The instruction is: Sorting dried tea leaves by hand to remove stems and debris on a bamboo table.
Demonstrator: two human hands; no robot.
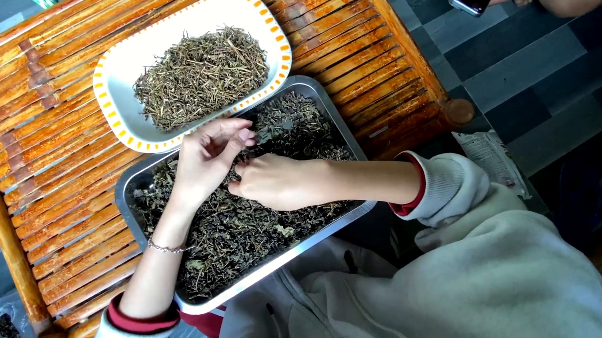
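Brushed metal tray point(332, 114), dull sheen, holds rough, matt dried leaves point(249, 229). Glossy white dish point(124, 61) with orange-dashed rim holds dry, wiry stems point(199, 74). Varnished bamboo-slat table point(53, 165), ribbed and shiny. Soft matt cloth sleeves point(450, 187).

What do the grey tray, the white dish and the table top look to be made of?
Grey tray: probably metal, brushed finish, dull sheen on its rim. White dish: glossy, orange-dashed rim, ceramic or melamine, cannot tell. Table: bamboo slats, varnished orange-brown, nodes visible.

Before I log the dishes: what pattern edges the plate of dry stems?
Orange dashes around the white plate's rim, clearest in the head view.
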